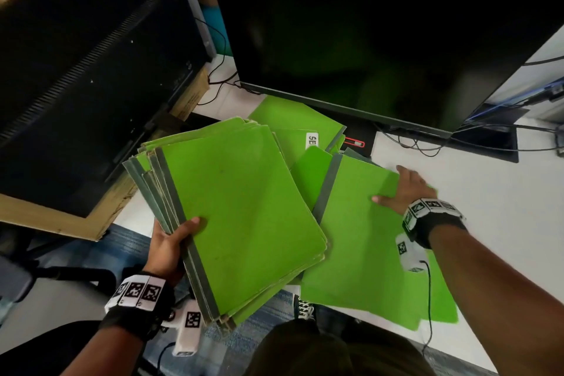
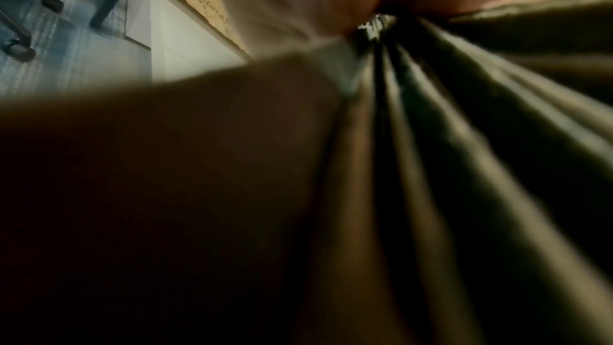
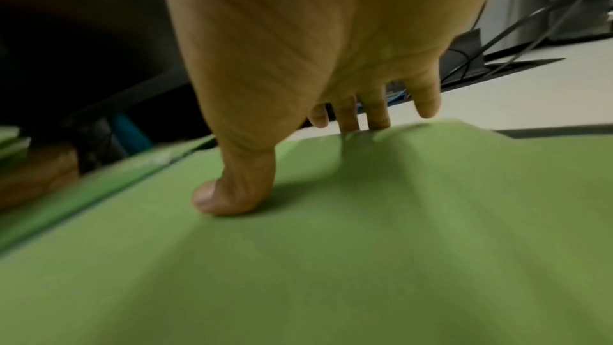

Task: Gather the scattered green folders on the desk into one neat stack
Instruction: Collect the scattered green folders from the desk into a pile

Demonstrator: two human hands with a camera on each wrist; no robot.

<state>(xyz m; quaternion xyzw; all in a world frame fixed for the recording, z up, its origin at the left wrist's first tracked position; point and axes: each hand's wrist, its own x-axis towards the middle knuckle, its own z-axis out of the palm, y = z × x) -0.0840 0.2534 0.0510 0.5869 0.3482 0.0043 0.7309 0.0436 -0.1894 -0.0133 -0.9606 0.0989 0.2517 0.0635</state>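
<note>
A thick stack of green folders (image 1: 244,207) with grey spines is held above the desk's front edge. My left hand (image 1: 180,235) grips it at the spine side, thumb on top and fingers underneath. The left wrist view shows only the dark fanned edges of the stack (image 2: 464,167). Another green folder (image 1: 360,238) lies on the desk to the right. My right hand (image 1: 396,186) holds its far right edge, with the thumb (image 3: 232,193) pressed on top and the fingers reaching over the edge of this folder (image 3: 331,259). More green folders (image 1: 293,119) lie behind, under the monitor.
A large dark monitor (image 1: 381,40) stands at the back, with cables (image 1: 427,143) trailing right across the white desk (image 1: 503,186). At the left, a black device (image 1: 76,85) sits on a cardboard box (image 1: 61,223). A small red-outlined item (image 1: 354,142) lies beside the rear folders.
</note>
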